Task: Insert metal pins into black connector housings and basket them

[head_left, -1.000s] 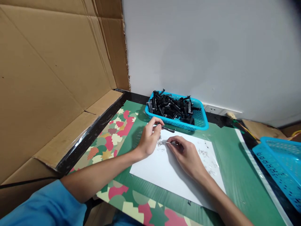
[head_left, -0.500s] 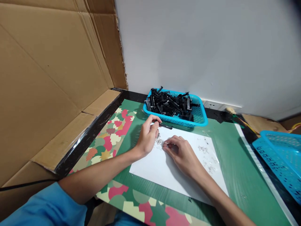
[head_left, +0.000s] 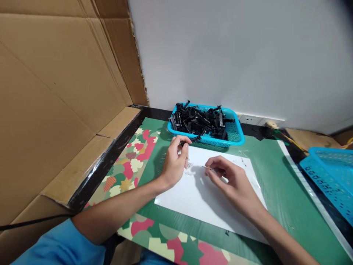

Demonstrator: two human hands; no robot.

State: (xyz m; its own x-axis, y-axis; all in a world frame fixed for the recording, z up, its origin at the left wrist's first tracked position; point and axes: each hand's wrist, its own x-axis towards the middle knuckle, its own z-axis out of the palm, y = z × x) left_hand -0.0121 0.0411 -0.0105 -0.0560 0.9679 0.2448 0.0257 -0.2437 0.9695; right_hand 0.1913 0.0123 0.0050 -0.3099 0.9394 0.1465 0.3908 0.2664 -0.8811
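Note:
My left hand (head_left: 176, 158) pinches a narrow black plastic part (head_left: 195, 139) between thumb and fingers, just in front of the full basket. In my right hand (head_left: 230, 175) is a thin silver-tipped tool that looks like tweezers (head_left: 207, 168), its tip directed left. Whether anything tiny sits at that tip is too small to tell. Between the hands, a small heap of fine metal pieces (head_left: 189, 165), perhaps springs, lies on a white sheet (head_left: 179, 197). My right hand hovers over the sheet and partly hides more small pieces on its right side.
A blue perforated basket (head_left: 239, 141) piled with black plastic parts (head_left: 201, 119) stands at the back, by the wall. Another blue basket (head_left: 321, 171) is at the right. Cardboard (head_left: 60, 81) walls the left side. Sockets (head_left: 249, 119) and wires sit behind. A green patterned mat (head_left: 292, 198) covers the table.
My right hand has moved right, away from the small metal heap, with the tweezers. My left hand has tilted the black part's far end upward. The view has shifted slightly.

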